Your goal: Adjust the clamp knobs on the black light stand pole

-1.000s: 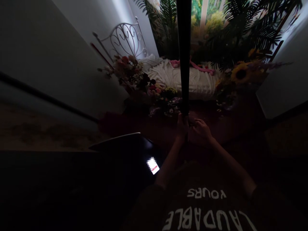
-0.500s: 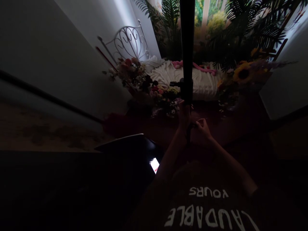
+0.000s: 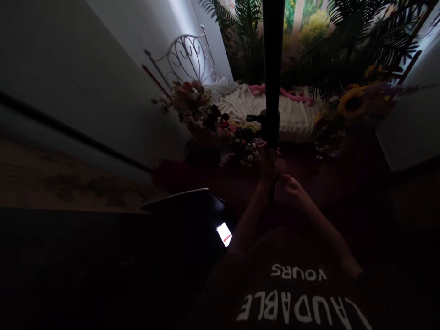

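Note:
A tall black pole, which looks like a light stand, rises upright in front of me, with a dark knob sticking out to its left. My left hand is wrapped round the pole below that knob. Just to the right of the pole's lower part is my right hand, its fingers curled together beside a small dark fitting. In the dim light I cannot make out what, if anything, sits between those fingers.
A lit phone lies on a dark surface to my lower left. Ahead stands a bed with cream bedding and a metal headboard. Flowers, a sunflower and palm leaves surround it.
The whole view has shifted slightly to the right. My right hand's fingers have turned and curled in more near the fitting. My left hand keeps its hold on the pole.

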A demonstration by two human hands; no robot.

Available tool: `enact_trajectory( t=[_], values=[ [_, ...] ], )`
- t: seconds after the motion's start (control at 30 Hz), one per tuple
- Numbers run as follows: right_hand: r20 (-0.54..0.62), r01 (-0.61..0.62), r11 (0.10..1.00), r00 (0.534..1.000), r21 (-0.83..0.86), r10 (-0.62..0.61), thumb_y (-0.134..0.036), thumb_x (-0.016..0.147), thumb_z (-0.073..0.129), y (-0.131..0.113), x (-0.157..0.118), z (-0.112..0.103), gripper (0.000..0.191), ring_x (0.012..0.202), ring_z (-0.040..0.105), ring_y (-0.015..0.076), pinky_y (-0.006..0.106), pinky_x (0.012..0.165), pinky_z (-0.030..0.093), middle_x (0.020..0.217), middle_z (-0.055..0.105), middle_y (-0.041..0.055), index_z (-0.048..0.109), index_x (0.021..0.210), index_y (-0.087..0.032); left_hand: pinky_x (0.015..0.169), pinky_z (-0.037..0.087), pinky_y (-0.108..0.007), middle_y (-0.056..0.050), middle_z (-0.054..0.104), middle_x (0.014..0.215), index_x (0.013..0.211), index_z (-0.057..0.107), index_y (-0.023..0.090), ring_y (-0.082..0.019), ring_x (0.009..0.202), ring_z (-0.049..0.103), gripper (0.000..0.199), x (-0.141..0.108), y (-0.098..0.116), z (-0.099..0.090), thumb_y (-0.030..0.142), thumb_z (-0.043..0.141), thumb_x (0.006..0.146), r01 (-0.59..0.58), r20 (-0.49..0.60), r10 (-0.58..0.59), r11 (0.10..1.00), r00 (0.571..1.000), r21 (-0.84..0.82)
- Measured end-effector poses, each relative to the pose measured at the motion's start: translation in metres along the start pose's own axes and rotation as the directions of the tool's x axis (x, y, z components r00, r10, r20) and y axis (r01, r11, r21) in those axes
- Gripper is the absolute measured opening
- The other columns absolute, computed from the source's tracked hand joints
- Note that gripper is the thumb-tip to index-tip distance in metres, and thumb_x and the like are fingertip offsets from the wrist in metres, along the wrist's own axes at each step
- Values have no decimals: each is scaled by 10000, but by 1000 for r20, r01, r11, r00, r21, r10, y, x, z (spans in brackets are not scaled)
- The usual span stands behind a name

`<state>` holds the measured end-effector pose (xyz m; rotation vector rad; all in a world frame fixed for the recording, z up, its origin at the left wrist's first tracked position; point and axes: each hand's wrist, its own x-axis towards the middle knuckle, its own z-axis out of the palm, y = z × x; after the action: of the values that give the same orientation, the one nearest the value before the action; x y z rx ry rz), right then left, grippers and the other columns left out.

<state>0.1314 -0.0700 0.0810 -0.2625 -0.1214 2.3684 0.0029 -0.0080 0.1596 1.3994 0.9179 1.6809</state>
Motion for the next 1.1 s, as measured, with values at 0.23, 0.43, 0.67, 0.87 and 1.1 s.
enact_trajectory(
  t=[0.23, 0.43, 0.67, 0.87, 1.1],
  values=[
    [88, -50, 945, 996, 324, 23, -159, 976, 357, 2, 5, -15, 261, 762, 736, 76, 160, 701, 609, 835, 741, 19, 617, 966, -144, 661, 455, -246, 10, 586, 717, 1004, 584, 204, -104, 618, 548, 424, -5, -5, 3, 559, 354, 998, 116, -48, -112, 989, 993, 88],
    [-416, 306, 950, 873, 62, -254, -53, 884, 370, 6, -28, -52, 320, 622, 719, 61, 110, 606, 584, 736, 749, -21, 657, 916, -192, 1076, 431, -393, -142, 619, 1294, 1306, 524, 195, -224, 1226, 584, 472, -71, -41, -4, 526, 389, 997, 141, -146, -95, 925, 985, 352],
    [-789, 620, 775, 413, -122, -455, -30, 772, 476, 22, -145, -90, 230, 446, 619, 58, 110, 447, 516, 568, 656, -51, 626, 751, -203, 1210, 332, -470, -189, 316, 1589, 1555, 228, 190, -273, 1508, 304, 666, -166, -82, -17, 411, 469, 974, 155, -25, -162, 869, 986, 469],
    [-770, 702, 445, -233, -556, -594, -122, 824, 453, 30, -222, -84, 166, 404, 575, 55, 115, 400, 472, 535, 619, -66, 569, 732, -197, 1161, 401, -467, -198, 429, 1493, 1467, 368, 164, -266, 1403, 454, 578, -208, -107, 7, 410, 486, 958, 251, 236, -380, 864, 895, 436],
    [-529, 497, 318, -370, -807, -764, -460, 887, 567, 23, -243, -50, 264, 439, 601, 82, 160, 393, 456, 608, 673, -53, 631, 884, -204, 1062, 474, -462, -156, 631, 1258, 1267, 543, 174, -252, 1194, 602, 403, -210, -78, 91, 447, 457, 982, 87, 658, -247, 960, 711, 266]
  ],
)
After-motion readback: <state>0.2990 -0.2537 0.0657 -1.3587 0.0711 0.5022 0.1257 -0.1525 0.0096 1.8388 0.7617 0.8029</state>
